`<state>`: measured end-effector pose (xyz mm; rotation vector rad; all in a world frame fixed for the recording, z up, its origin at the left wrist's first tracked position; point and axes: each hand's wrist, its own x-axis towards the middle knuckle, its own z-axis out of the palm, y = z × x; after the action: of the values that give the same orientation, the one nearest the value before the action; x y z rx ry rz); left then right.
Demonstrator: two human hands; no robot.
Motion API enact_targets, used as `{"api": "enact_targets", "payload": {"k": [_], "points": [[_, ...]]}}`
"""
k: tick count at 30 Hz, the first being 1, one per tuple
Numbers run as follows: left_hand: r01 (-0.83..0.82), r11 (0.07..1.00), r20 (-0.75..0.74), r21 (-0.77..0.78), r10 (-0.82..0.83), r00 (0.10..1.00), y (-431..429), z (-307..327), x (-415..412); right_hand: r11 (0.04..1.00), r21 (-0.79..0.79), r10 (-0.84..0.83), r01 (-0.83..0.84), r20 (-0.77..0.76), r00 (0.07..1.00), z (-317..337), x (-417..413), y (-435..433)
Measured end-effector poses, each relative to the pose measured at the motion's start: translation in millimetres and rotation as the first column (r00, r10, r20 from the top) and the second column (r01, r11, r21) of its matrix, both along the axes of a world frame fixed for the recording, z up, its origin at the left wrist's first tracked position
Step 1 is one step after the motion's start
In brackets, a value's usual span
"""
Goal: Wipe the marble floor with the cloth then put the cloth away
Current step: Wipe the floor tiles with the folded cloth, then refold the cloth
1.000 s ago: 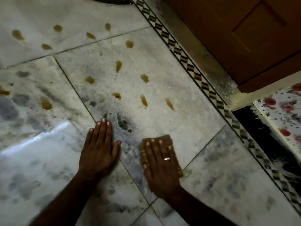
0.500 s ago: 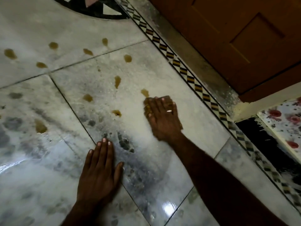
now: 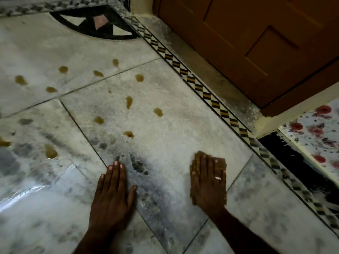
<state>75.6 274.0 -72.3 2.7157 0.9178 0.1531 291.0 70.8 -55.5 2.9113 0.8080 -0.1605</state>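
The marble floor [image 3: 174, 132] is white and grey, with several brown spots [image 3: 158, 112] scattered over its far part. A brown folded cloth [image 3: 221, 160] lies on the floor at lower right. My right hand [image 3: 208, 180] presses flat on the cloth with straight fingers and covers most of it. My left hand [image 3: 111, 195] rests flat on the bare floor to the left, fingers straight, holding nothing. The nearest brown spot [image 3: 128, 134] lies beyond and between the two hands.
A patterned border strip [image 3: 212, 98] runs diagonally along the right. Behind it stands a brown wooden door [image 3: 256, 43]. A flowered mat [image 3: 319, 136] lies at the right edge. A black inlay motif [image 3: 95, 26] sits at the top.
My right hand has pulled the cloth back toward me from the far spots. The two spots it passed over are gone. My left hand has stayed flat on the floor.
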Motion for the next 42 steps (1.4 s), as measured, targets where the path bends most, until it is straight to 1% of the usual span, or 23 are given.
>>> {"api": "enact_targets", "payload": {"k": [2,5,8,10,13,14,15,16,17,19,20,22,24,25,26,28,30,32,34,35,36,39,42], "points": [[0.007,1.000,-0.010,-0.018,-0.007,1.000,0,-1,-1,0.998,0.058,-0.013,0.013,-0.014,1.000,3,-24,-2],[0.013,0.999,-0.025,-0.033,-0.014,1.000,-5,4,-4,0.993,0.099,0.057,-0.057,0.010,0.998,8,-67,-6],[0.027,0.997,-0.045,-0.076,-0.030,0.999,-14,8,-6,0.973,0.116,0.204,-0.200,-0.028,0.979,12,-105,-1],[0.054,0.991,-0.056,-0.124,-0.062,0.997,-21,6,-5,0.944,0.107,0.322,-0.313,-0.089,0.942,14,-123,1],[0.043,0.971,-0.036,-0.235,-0.053,0.998,-27,8,-2,0.901,0.126,0.433,-0.415,-0.201,0.879,15,-128,5],[0.026,0.951,-0.027,-0.308,-0.036,0.999,-28,11,-1,0.890,0.155,0.454,-0.428,-0.239,0.858,16,-125,5],[0.003,0.921,-0.015,-0.390,-0.010,1.000,-29,15,0,0.867,0.221,0.491,-0.446,-0.238,0.838,19,-123,3],[-0.013,0.887,0.001,-0.461,0.015,1.000,-29,20,0,0.854,0.311,0.504,-0.418,-0.294,0.812,19,-120,3],[-0.026,0.853,0.010,-0.521,0.036,0.999,-31,25,1,0.851,0.411,0.489,-0.328,-0.390,0.780,27,-119,5],[-0.036,0.794,0.022,-0.607,0.062,0.998,-39,36,2,0.852,0.523,0.415,-0.038,-0.629,0.658,41,-119,16],[-0.054,0.755,0.038,-0.653,0.105,0.994,-43,45,2,0.820,0.557,0.388,0.134,-0.712,0.585,49,-120,24],[-0.127,0.633,0.084,-0.764,0.293,0.952,-50,61,4,0.691,0.560,0.342,0.457,-0.810,0.476,66,-121,43],[-0.184,0.446,0.063,-0.876,0.484,0.873,-50,79,6,0.532,0.471,0.313,0.704,-0.881,0.354,85,-117,56],[-0.186,0.357,0.046,-0.916,0.552,0.833,-50,86,8,0.479,0.412,0.297,0.775,-0.907,0.299,95,-112,61],[-0.176,0.266,0.020,-0.948,0.600,0.800,-50,92,11,0.441,0.378,0.285,0.814,-0.919,0.272,101,-107,64],[-0.124,0.080,-0.039,-0.989,0.674,0.738,-51,111,17,0.420,0.389,0.292,0.820,-0.913,0.284,118,-98,69],[-0.066,-0.071,-0.097,-0.995,0.694,0.713,-53,135,27,0.465,0.411,0.321,0.784,-0.904,0.283,131,-95,74],[0.074,-0.250,-0.122,-0.965,0.684,0.719,-52,149,35,0.535,0.416,0.334,0.735,-0.904,0.268,137,-97,77],[0.202,-0.416,-0.149,-0.887,0.670,0.727,-49,160,37,0.545,0.433,0.365,0.718,-0.893,0.262,140,-98,79],[0.227,-0.467,-0.167,-0.855,0.662,0.731,-48,164,37,0.515,0.443,0.384,0.734,-0.885,0.265,141,-96,79],[0.257,-0.486,-0.165,-0.835,0.668,0.725,-46,163,36,0.457,0.437,0.410,0.775,-0.876,0.252,141,-93,79],[0.350,-0.466,-0.126,-0.813,0.726,0.676,-41,161,33,0.272,0.328,0.473,0.904,-0.864,0.171,145,-79,75],[0.360,-0.447,-0.123,-0.819,0.750,0.650,-31,162,27,0.172,0.259,0.534,0.951,-0.835,0.131,151,-53,64]]}}
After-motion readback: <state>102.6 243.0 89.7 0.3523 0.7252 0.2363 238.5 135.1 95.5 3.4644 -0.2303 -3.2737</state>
